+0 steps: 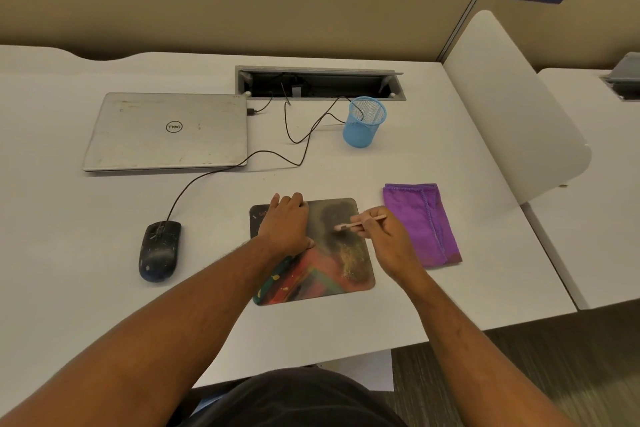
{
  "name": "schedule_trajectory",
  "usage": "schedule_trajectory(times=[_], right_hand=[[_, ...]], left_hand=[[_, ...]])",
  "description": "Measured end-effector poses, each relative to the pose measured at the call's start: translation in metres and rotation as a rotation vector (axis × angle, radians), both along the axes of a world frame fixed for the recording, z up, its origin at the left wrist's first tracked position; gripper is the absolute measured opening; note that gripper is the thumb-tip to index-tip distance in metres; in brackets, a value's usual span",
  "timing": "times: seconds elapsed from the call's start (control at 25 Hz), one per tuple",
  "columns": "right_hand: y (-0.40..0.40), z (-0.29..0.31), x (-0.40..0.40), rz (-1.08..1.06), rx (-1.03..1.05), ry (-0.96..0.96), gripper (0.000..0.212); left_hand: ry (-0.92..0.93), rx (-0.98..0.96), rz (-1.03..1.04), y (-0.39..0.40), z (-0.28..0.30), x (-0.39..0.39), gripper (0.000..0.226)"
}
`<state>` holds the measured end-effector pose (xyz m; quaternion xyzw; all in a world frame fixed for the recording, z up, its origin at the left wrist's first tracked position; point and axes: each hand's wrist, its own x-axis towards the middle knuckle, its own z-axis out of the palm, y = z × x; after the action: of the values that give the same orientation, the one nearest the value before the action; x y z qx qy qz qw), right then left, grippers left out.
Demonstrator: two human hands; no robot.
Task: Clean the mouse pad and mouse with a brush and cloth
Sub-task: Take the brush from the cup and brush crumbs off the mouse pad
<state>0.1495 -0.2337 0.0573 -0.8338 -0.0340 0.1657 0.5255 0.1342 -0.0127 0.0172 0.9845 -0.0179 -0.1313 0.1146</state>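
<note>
White desk [104, 253] with tan partition behind. We grip the brush [360, 224] in the closed fingers of our right hand [384, 239], its bristle tip touching the dusty centre of the mouse pad [332, 267]. Our left hand [285, 225] lies flat, fingers extended, pressing the pad's far-left part. Mouse [160, 250], speckled with dust, sits left of the pad, apart from it. Folded purple cloth [422, 222] lies just right of the pad. Farther back: closed laptop [166, 132] at left, blue mesh cup [364, 121] at right, cable tray [318, 83] behind both.
</note>
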Motion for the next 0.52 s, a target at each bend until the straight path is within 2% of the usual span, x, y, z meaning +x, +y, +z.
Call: schedule_trajectory(times=[0.24, 0.44, 0.52], right_hand=[[-0.006, -0.005, -0.012, 0.129, -0.272, 0.025, 0.023], [-0.021, 0.001, 0.003, -0.174, -0.067, -0.059, 0.021], [-0.022, -0.002, 0.000, -0.144, -0.113, -0.025, 0.020]], left_hand=[[-0.002, -0.016, 0.004, 0.001, -0.001, -0.001, 0.076], [-0.010, -0.021, 0.002, 0.002, -0.003, -0.001, 0.077], [-0.008, -0.017, 0.001, 0.001, -0.004, 0.000, 0.077]])
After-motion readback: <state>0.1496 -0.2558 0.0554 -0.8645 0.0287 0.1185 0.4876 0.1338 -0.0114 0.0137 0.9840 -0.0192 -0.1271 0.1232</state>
